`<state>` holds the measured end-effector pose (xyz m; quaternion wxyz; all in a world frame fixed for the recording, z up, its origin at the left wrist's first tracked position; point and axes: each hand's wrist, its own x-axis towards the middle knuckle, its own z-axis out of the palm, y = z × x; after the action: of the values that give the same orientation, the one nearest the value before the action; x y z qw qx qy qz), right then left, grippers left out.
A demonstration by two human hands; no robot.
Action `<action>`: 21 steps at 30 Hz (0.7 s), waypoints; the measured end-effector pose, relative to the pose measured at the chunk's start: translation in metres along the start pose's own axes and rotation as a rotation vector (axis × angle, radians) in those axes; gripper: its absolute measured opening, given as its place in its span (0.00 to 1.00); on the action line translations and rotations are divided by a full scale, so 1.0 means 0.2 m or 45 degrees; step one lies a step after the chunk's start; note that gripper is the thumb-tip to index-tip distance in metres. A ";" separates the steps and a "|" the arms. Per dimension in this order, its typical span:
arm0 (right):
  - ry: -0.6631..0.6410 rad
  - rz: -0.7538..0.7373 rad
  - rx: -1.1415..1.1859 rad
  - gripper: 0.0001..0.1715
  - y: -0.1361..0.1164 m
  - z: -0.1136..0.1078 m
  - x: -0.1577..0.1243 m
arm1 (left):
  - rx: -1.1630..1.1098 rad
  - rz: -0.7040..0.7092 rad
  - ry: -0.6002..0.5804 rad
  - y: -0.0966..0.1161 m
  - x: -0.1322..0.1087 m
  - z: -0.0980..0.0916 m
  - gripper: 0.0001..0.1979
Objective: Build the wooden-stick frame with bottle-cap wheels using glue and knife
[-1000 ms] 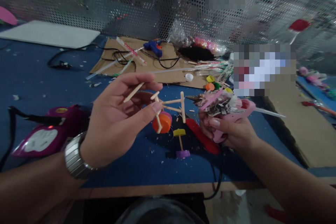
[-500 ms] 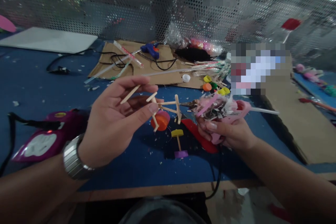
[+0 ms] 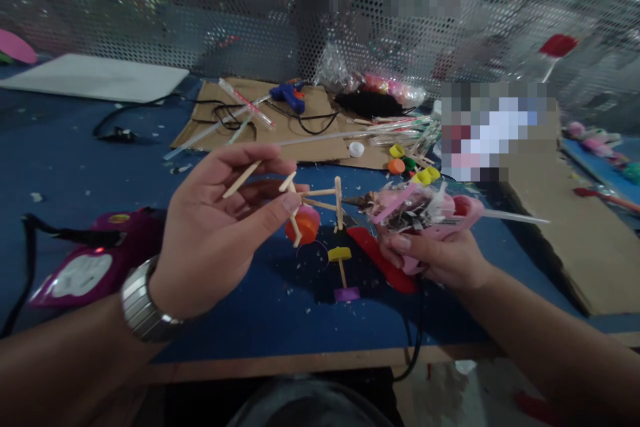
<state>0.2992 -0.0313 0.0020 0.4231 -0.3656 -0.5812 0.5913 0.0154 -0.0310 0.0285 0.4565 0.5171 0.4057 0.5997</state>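
Note:
My left hand [image 3: 227,227] pinches a small frame of wooden sticks [image 3: 320,193] between thumb and fingers. Another loose-looking stick [image 3: 243,179] lies across the fingers of the same hand. In my right hand [image 3: 433,257] is a pink hot glue gun [image 3: 453,210], a clear glue stick poking out of its back. Its dark nozzle points left, at or very near the upright stick of the frame; contact is hard to tell. Below lie an orange cap [image 3: 303,225] and a stick axle with a yellow cap [image 3: 340,253] and a purple cap [image 3: 347,294].
A red-handled tool [image 3: 385,260] lies under the glue gun. Cardboard [image 3: 320,137] at the back carries a blue glue gun [image 3: 289,97], straws and bottle caps. A purple device [image 3: 90,260] with a black cord sits at left. Behind rises a perforated metal screen [image 3: 240,7].
The view has shifted slightly. The stick frame has turned a little in my left hand, and the glue gun stays close to its right-hand stick.

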 end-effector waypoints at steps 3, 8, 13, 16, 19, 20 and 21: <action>-0.004 -0.026 -0.101 0.10 -0.02 0.01 -0.01 | 0.016 0.007 -0.002 0.00 0.00 0.00 0.20; 0.043 -0.056 -0.194 0.15 -0.03 0.03 -0.02 | 0.034 0.029 -0.002 0.00 0.00 0.00 0.19; 0.124 -0.116 -0.266 0.11 -0.03 0.04 -0.01 | 0.058 0.037 -0.009 0.01 -0.01 0.00 0.18; 0.137 -0.098 -0.314 0.09 -0.04 0.05 -0.01 | 0.075 0.046 -0.004 0.01 -0.01 0.00 0.18; 0.147 -0.090 -0.299 0.08 -0.05 0.05 -0.01 | 0.103 0.056 0.013 0.01 -0.01 0.00 0.19; 0.148 -0.082 -0.291 0.09 -0.05 0.05 -0.01 | 0.114 0.054 0.020 0.01 -0.01 0.00 0.20; 0.147 -0.070 -0.287 0.12 -0.06 0.05 -0.01 | 0.122 0.045 0.024 0.01 -0.01 0.00 0.20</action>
<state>0.2910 -0.0371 0.0136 0.4281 -0.4282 -0.6284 0.4884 0.0158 -0.0330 0.0303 0.4167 0.5396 0.4291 0.5925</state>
